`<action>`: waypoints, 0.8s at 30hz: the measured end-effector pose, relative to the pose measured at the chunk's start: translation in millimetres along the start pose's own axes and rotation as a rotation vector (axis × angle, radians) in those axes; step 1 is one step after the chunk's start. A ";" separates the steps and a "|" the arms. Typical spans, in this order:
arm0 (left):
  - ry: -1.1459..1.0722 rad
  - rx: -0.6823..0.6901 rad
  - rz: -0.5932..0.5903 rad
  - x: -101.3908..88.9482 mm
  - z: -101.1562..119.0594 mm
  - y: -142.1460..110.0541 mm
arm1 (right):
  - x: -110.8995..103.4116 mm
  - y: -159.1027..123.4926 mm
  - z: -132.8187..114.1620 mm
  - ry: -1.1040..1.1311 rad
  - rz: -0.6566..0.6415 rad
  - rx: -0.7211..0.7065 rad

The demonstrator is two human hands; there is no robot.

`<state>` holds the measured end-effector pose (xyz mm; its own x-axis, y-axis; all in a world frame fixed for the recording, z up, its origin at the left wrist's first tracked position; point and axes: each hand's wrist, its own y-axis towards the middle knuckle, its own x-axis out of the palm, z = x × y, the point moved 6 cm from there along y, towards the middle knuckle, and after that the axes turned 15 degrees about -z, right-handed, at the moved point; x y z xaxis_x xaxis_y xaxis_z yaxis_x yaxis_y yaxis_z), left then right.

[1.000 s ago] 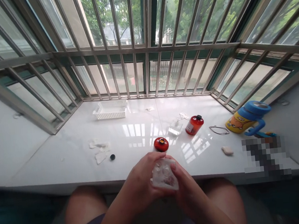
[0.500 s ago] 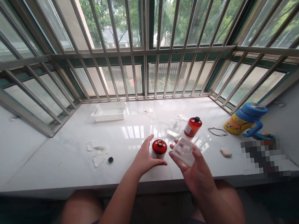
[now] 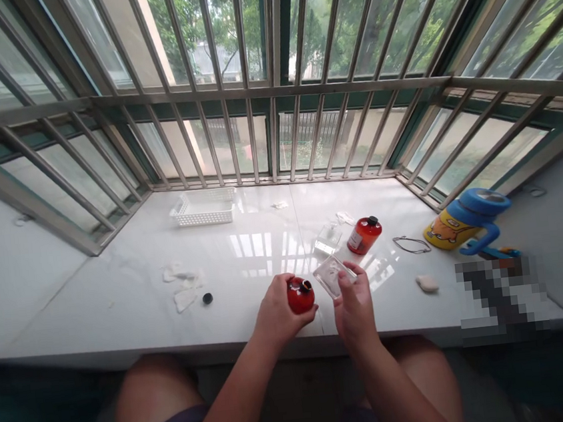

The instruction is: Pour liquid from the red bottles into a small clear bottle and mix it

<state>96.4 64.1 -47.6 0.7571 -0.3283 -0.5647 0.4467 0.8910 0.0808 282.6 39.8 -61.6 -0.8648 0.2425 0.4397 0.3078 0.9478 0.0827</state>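
Left hand was clamped round the open red bottle, tilted rightward at the near counter edge; right hand pinched the clear container, just beside it. I saw the black cap lying left.

On the counter, a cap is lying before a basket and left of the bottle in the left hand, a mug resting far right.

You can read no words here; the label on the red bottle nearest the mug is too small to make out.
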 end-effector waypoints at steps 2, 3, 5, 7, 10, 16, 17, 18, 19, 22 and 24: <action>0.078 0.019 -0.003 -0.5 5.0 -3.8 | 0.0 -2.2 8.3 -0.046 0.008 -0.012; 0.104 0.029 -0.006 -0.7 7.2 -4.9 | -0.2 -3.0 12.0 -0.067 0.007 -0.025; 0.122 0.034 -0.009 -0.8 9.4 -6.4 | -0.6 -4.3 18.6 -0.097 -0.012 -0.054; 0.114 0.017 -0.009 -0.6 8.8 -6.9 | -1.1 -5.3 24.3 -0.114 -0.042 -0.076; 0.111 0.001 -0.009 0.6 7.0 -6.5 | -2.8 -6.9 29.4 -0.143 -0.067 -0.083; 0.151 0.028 0.008 3.2 7.4 -4.2 | -2.9 -9.2 19.6 -0.196 -0.063 -0.141; 0.158 0.035 0.014 3.3 7.6 -4.2 | -2.1 -9.3 16.9 -0.210 -0.070 -0.152; 0.165 0.040 0.019 3.5 7.8 -4.4 | -1.4 -9.5 14.5 -0.228 -0.077 -0.160; 0.170 0.046 0.024 3.5 8.0 -4.7 | -0.8 -9.6 12.3 -0.247 -0.083 -0.167; 0.175 0.058 0.034 3.5 8.3 -5.8 | -0.4 -9.7 8.8 -0.293 -0.092 -0.171; 0.177 0.068 0.038 3.5 8.6 -6.4 | -0.6 -9.8 7.5 -0.321 -0.090 -0.173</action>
<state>100.3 54.5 -43.0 0.6811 -0.2287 -0.6955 0.4545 0.8768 0.1567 277.1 31.9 -69.3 -0.9633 0.2386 0.1232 0.2639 0.9259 0.2701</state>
